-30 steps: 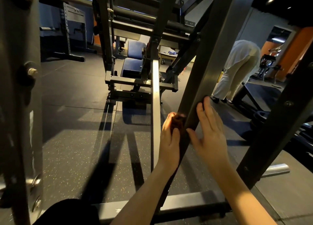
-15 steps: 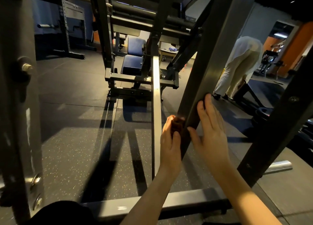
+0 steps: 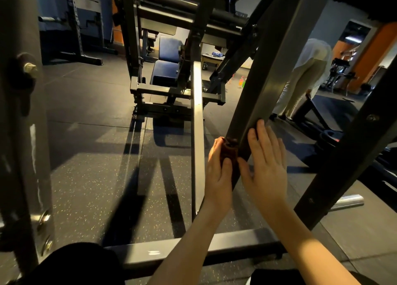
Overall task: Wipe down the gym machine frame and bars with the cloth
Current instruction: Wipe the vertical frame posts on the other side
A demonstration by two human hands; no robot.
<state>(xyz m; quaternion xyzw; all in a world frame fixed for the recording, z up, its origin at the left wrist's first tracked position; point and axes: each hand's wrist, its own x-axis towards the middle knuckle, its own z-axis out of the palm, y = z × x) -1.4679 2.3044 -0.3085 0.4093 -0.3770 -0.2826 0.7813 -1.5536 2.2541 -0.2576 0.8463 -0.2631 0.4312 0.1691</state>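
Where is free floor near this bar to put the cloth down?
The floor is bare between the left post and the silver rail. A narrower strip lies between the slanted bar and the dark beam. Crowded: where the left hand, cloth and right hand meet that bar.

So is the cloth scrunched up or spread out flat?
Scrunched up. The cloth is a small brown wad, gripped by the left hand against the slanted bar.
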